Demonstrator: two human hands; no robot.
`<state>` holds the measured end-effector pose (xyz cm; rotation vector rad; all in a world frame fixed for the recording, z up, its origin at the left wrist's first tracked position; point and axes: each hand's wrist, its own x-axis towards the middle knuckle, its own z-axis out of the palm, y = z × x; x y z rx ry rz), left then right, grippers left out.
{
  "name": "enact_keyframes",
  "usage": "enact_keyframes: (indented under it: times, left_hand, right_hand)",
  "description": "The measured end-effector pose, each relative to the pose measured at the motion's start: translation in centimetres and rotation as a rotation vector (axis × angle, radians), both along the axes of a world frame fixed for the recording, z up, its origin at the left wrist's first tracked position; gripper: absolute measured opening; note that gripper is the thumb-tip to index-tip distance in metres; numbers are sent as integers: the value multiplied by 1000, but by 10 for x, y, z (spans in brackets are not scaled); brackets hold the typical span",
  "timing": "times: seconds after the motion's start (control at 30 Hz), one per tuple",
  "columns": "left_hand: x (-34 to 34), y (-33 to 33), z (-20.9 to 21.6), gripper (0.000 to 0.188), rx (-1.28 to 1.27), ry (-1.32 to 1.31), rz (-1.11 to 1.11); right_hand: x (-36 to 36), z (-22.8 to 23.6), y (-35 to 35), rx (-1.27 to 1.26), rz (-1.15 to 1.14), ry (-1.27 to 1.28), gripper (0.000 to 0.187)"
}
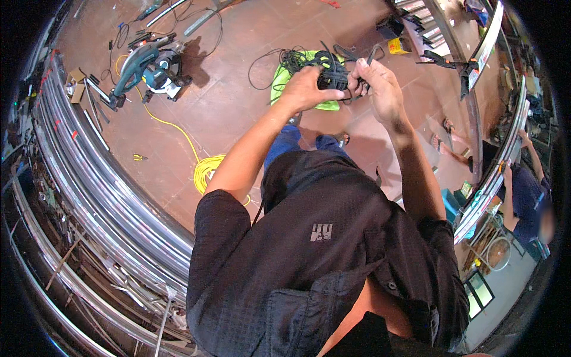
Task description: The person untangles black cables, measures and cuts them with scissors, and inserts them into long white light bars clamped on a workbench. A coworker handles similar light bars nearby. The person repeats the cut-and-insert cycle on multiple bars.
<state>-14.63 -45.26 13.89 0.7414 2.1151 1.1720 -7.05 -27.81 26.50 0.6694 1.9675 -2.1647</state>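
Note:
In front of me a bundle of black cable (333,77) is bunched up, with loose loops trailing to its left. A bright green bag or cloth (277,85) lies under and beside it on the floor. My left hand (306,89) grips the bundle's left side, thumb stretched along its near edge; its other fingers are partly hidden. At the bundle's right, my right hand (380,89) is closed, pinching a black strand of cable (376,52) that loops up above the fingers. Its fingertips partly overlap the bundle.
A miter saw (156,68) stands at the left, with a coiled yellow hose (206,169) nearer me. Long metal profiles (113,172) line the left side. Clamps (458,64) sit on a metal frame at right. Another person (526,196) works at the far right.

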Motion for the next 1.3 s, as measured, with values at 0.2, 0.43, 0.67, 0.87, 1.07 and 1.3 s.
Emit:
enact_keyframes:
  times: [0.2,0.43,0.67,0.87,1.07,1.3]
  left_hand:
    - [24,16,4,60,-14,38,38]
    - [25,-4,19,33,130,56,61]
    - [46,0,66,23,216,392,160]
    - [49,-1,43,24,90,417,233]
    - [52,-10,9,17,122,-530,539]
    - [51,-6,24,13,411,-831,530]
  right_hand:
    - [21,13,21,158,-38,54,34]
    - [47,-4,34,-17,-239,59,34]
    - [68,-32,7,78,-200,31,28]
    - [95,-58,-5,-273,-353,-81,14]
    - [133,-77,64,-628,-686,164,18]
    - [179,-76,123,-530,-730,332,25]
